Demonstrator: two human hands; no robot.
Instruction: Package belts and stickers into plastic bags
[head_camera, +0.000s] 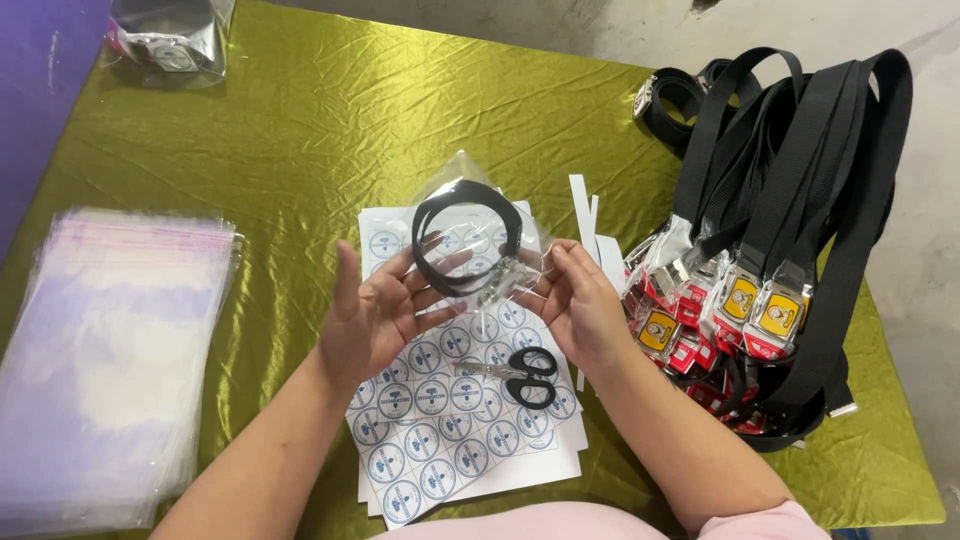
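Head view: my left hand and right hand each grip closed on clear bag holding coiled black strap, above sticker sheets; scissors below.

a stack of clear bags, black scissors on sticker sheets, black belts piled right.
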